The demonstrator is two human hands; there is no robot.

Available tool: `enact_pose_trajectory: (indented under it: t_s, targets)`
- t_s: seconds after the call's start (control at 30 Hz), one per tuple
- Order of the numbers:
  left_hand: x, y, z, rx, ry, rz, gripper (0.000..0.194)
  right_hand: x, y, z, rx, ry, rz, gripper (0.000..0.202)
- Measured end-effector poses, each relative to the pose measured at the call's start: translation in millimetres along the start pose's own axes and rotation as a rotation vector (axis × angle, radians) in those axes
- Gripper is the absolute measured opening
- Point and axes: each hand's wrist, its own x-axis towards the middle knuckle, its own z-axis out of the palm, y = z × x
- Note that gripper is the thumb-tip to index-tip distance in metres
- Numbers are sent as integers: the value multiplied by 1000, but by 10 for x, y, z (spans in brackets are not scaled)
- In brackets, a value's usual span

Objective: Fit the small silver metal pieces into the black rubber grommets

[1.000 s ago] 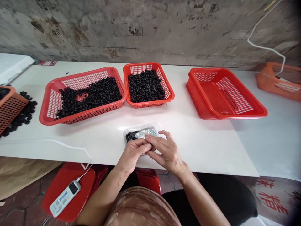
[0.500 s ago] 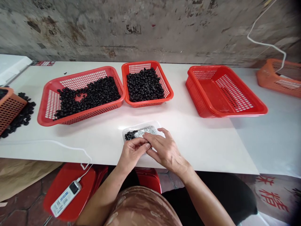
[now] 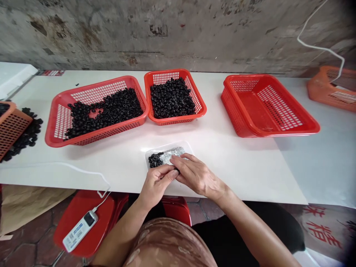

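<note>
My left hand (image 3: 156, 184) pinches a small black round part (image 3: 177, 170) between thumb and forefinger, above the near edge of the table. Against that same part, my right hand (image 3: 198, 175) has its fingers bent and closed; its thumb is mostly hidden. Just beyond both hands lies a shallow white tray (image 3: 148, 151). Small black parts (image 3: 155, 160) fill its left end, and tiny shiny silver pieces (image 3: 175, 151) are heaped beside them. My hands cover the tray's near right portion.
Two red baskets, a wide one (image 3: 52, 142) and a smaller one (image 3: 200, 111), hold black ring-like parts. Stacked red baskets (image 3: 244, 126) stand at right. Loose black parts (image 3: 30, 133) lie by an orange basket (image 3: 12, 128). A white cable (image 3: 80, 170) runs to a power bank (image 3: 80, 230) on a red stool (image 3: 102, 218).
My right forefinger and thumb have drawn in toward the black part, and the fingers are closer together. My left hand keeps its pinch. The view has shifted slightly.
</note>
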Motion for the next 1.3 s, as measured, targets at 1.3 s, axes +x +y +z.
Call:
enact_pose_trajectory:
  t_s: [1.3]
  targets:
    - [19, 48, 97, -115, 11, 6, 23, -71, -338, 279, 127, 313, 386, 56]
